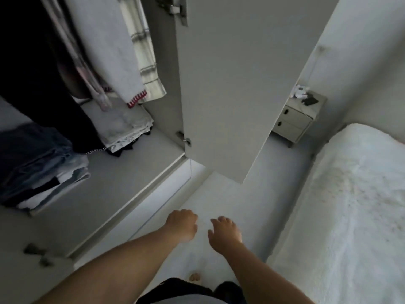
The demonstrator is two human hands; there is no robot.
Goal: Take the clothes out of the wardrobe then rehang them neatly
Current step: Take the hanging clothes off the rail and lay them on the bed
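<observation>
clothes [105, 47] hanging inside open wardrobe [122, 172], upper parts cut off by frame edge; dark garment [32, 73] at left too shadowed to identify. folded jeans [43, 159] stacked on wardrobe floor. no legible writing. left hand [182, 224] curled, holding nothing; right hand [224, 232] loosely curled, empty, both over floor [274, 172].

Low in the frame, both hands, left hand [183, 224] curled and right hand [224, 232] loosely spread, hover empty over the floor [219, 194] (pale carpet); clothes [105, 51] hang in the wardrobe [122, 172] upper left.
</observation>
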